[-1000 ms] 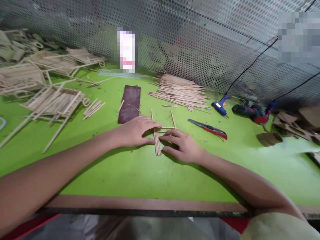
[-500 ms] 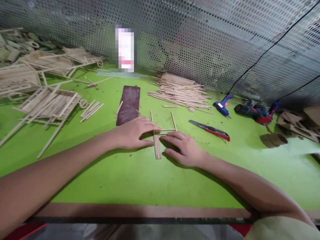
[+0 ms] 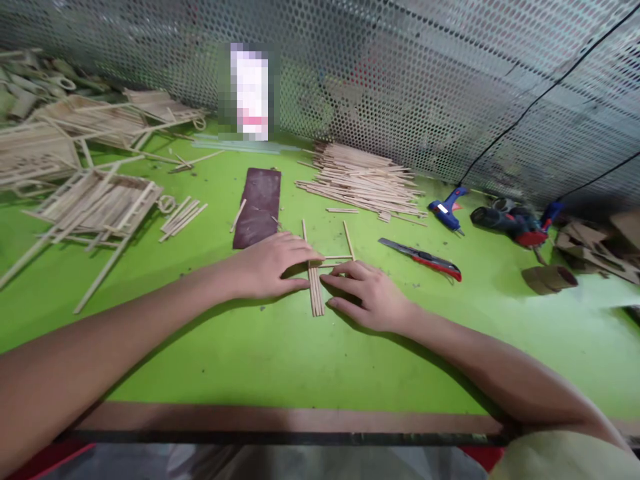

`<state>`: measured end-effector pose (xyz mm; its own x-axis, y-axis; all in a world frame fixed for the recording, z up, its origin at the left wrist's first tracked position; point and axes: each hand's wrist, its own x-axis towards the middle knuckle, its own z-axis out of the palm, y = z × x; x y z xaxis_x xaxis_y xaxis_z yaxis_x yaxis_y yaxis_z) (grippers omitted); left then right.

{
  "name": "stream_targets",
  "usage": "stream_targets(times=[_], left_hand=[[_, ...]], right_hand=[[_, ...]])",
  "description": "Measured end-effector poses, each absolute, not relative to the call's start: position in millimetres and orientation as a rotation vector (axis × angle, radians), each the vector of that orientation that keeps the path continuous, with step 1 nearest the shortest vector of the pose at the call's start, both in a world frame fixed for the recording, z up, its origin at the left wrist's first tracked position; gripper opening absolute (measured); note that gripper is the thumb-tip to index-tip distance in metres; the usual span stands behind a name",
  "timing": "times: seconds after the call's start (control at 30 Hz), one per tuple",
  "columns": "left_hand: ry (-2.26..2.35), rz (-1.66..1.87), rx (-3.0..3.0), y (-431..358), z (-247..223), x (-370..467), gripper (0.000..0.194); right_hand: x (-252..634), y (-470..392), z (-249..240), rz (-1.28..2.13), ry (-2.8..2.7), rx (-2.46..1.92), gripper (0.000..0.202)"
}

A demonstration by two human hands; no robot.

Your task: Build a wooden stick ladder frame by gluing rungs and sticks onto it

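Note:
Several short wooden sticks (image 3: 317, 293) lie side by side on the green table, pointing toward me, between my two hands. At their far end is a small frame of thin wooden sticks (image 3: 349, 241), with two uprights and crosspieces between them. My left hand (image 3: 273, 267) lies palm down with thumb and fingers apart. Its fingertips rest on the left side of the frame, and its thumb tip is against the row's left edge. To the right, my right hand (image 3: 373, 297) has its fingers apart too, its fingertips at the frame's lower crosspiece, close to the row.
Behind the hands are a dark sanding strip (image 3: 257, 207) and a big stick pile (image 3: 370, 180). On the right lie a utility knife (image 3: 423, 259), a blue glue gun (image 3: 449, 209) and a tape roll (image 3: 549, 280). Small wooden carts (image 3: 107, 207) crowd the left, before a mesh wall (image 3: 400, 87).
Both hands keep nearly the same place at the sticks. The whole view has shifted very slightly; nothing has been picked up or let go.

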<state>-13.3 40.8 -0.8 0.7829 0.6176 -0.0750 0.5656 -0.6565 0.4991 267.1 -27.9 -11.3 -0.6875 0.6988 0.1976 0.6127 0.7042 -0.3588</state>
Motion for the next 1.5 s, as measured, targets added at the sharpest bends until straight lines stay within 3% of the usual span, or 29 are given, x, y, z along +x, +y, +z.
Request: stream_targets(times=[0.2, 0.53, 1.1, 1.5], left_hand=[[0.865, 0.198, 2.483, 43, -1, -12, 0.061], [0.896, 0.181, 2.449, 37, 5, -8, 0.075], [0.939, 0.203, 2.389, 33, 4, -7, 0.081], [0.914, 0.242, 2.382, 38, -1, -11, 0.078]], right_hand=[[266, -28, -12, 0.358, -2.595, -1.036, 0.046], [265, -28, -12, 0.419, -2.59, -1.078, 0.049], [262, -28, -6, 0.527, -2.563, -1.162, 0.047], [267, -28, -10, 0.607, -2.534, -1.174, 0.058]])
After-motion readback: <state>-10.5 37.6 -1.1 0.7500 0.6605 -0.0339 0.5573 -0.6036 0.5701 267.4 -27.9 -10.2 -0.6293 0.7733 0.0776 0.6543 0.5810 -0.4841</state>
